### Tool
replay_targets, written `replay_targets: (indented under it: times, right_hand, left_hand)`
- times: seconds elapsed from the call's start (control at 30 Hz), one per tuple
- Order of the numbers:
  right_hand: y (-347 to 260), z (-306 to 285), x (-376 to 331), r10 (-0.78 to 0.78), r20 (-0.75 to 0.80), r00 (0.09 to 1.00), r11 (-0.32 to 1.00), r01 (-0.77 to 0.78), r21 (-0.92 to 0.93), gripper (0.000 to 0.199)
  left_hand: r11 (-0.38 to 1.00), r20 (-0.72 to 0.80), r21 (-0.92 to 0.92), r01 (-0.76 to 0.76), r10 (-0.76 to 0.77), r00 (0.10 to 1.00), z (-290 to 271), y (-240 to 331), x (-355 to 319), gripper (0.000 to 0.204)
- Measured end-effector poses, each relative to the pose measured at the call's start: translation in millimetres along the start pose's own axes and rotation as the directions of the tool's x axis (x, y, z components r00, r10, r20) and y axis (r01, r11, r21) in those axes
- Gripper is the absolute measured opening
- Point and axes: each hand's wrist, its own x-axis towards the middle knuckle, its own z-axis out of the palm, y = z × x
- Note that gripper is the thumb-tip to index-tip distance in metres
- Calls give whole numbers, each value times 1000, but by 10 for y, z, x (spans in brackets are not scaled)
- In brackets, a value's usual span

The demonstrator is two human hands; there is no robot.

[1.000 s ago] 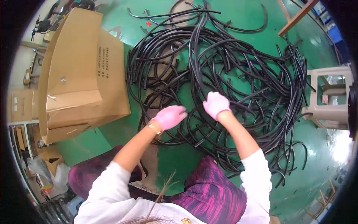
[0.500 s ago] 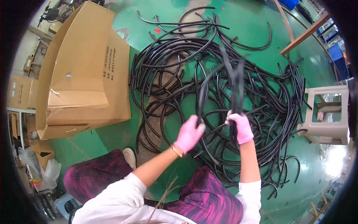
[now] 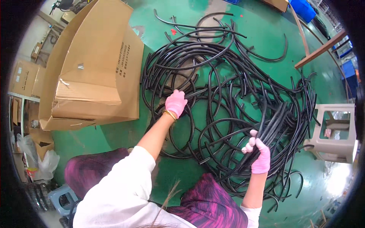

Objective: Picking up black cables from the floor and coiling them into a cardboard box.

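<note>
A big tangle of curved black rubber hoses [image 3: 228, 87] lies spread over the green floor in front of me. My right hand [image 3: 258, 154], in a pink glove, is shut on a bundle of several black hoses [image 3: 274, 121] held slanting up to the right above the pile. My left hand [image 3: 175, 103], also in a pink glove with a gold bangle at the wrist, reaches forward into the left part of the pile and closes on a black hose there.
A large open cardboard box [image 3: 95, 68] lies on its side to the left of the hoses. A grey plastic stool [image 3: 334, 133] stands at the right. Wooden strips [image 3: 319, 47] and blue crates [image 3: 304, 9] are at the far right. More boxes and bags sit at the left edge.
My right hand has carried the bundle of hoses down and to the right. My left hand has let go of it and reached forward to the left into the pile.
</note>
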Motion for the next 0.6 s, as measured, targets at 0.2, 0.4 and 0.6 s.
replay_targets:
  times: [0.2, 0.4, 0.6]
  right_hand:
    - [386, 143, 339, 75, -166, 983, 997, -70, 35, 22]
    - [291, 212, 280, 124, -167, 978, 992, -119, 36, 34]
    - [-326, 385, -209, -235, -86, 968, 964, 243, 105, 81]
  left_hand:
    - [841, 65, -515, -164, 229, 971, -599, 1084, -872, 19]
    - [655, 330, -692, -303, 661, 674, -832, 1095, -707, 28]
    - [887, -437, 54, -459, 434, 788, -156, 413, 1351, 40]
